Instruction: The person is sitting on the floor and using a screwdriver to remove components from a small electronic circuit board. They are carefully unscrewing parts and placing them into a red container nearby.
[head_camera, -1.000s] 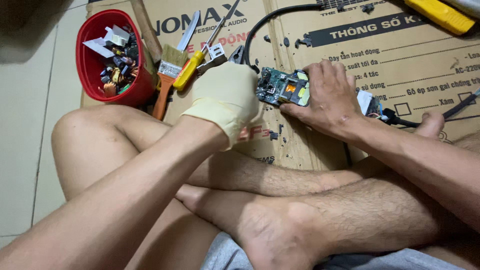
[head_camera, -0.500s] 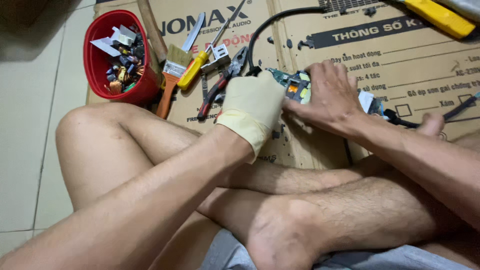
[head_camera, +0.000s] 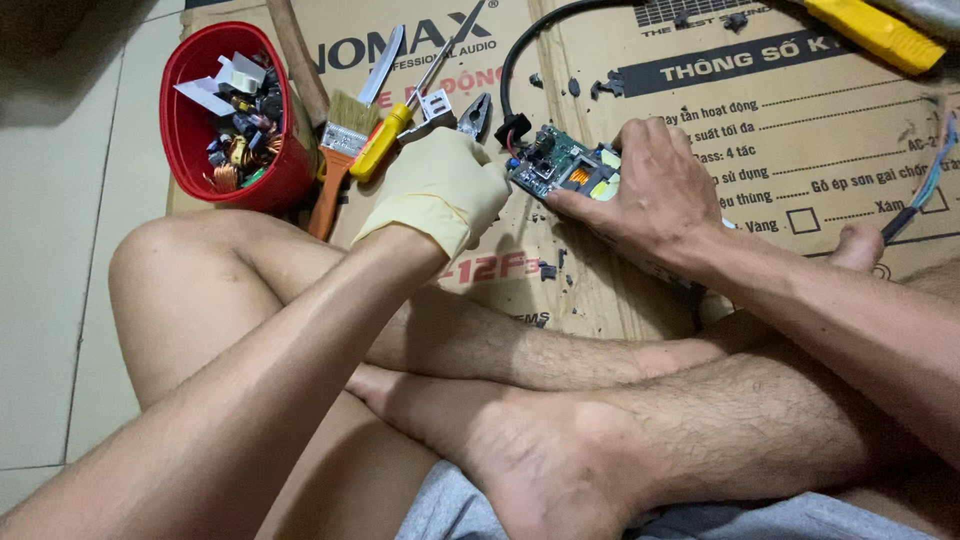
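The whole setup is laid out on flattened cardboard (head_camera: 800, 130), brown and printed, a bit chewed up with dark crumbs scattered around the middle. Crossed bare legs fill the lower half of the view.

A red tub (head_camera: 190, 130) of mixed small parts (coils, wire bits, white scraps) is parked at the far left, well apart from the work. Just beside it a brush (head_camera: 340, 150) with a wooden handle and a yellow-handled screwdriver (head_camera: 385, 140) are lying, plus pliers (head_camera: 475, 115) near the glove.

The right hand (head_camera: 650, 190) is bare and pressed flat, fingers spread, pinning the board (head_camera: 560, 170) down to the cardboard. The board is green, rigid, studded with components, with a black cable (head_camera: 520, 70) curling away from its top left corner. Its long axis runs roughly left to right, tilted slightly.

The left hand (head_camera: 440, 185) is in a thin cream rubber glove, curled into a closed fist right at the board's left edge. Whether something's gripped inside can't be told. So the board lies directly right of the gloved fingers, touching or nearly.
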